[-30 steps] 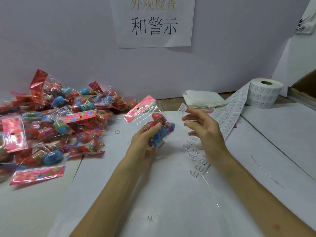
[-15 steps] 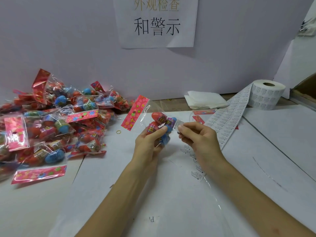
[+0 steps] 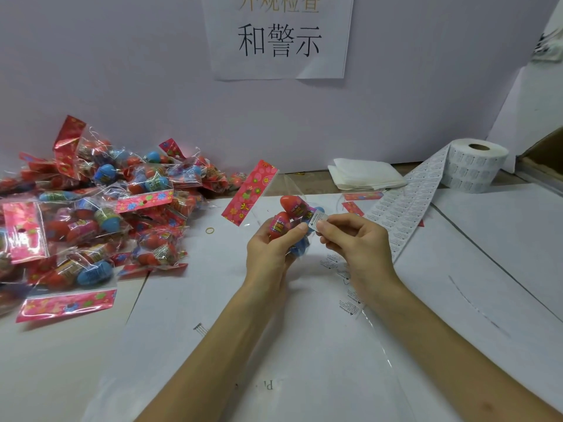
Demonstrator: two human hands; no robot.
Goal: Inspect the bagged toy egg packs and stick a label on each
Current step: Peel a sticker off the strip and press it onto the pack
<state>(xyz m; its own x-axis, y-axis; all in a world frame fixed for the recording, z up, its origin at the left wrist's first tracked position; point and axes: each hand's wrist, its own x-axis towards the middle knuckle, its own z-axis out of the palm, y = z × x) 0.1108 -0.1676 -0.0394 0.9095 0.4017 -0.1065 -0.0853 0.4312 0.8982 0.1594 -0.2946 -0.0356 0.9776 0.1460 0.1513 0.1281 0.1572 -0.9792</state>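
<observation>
Left hand (image 3: 271, 254) grips 1 egg pack (image 3: 289, 220); right hand (image 3: 356, 242) pinches the label (image 3: 316, 222) against it, best pressed flat, wrinkle-free.

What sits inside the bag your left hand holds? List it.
Inside the bag: two red eggs and a blue one. The left hand covers anything more.

Wall sign (image 3: 278, 35): "和警示" legible, line above it cut off. Loose labels (image 3: 350, 306) on table: "WARNING". Label roll (image 3: 475, 166) print too small.
</observation>
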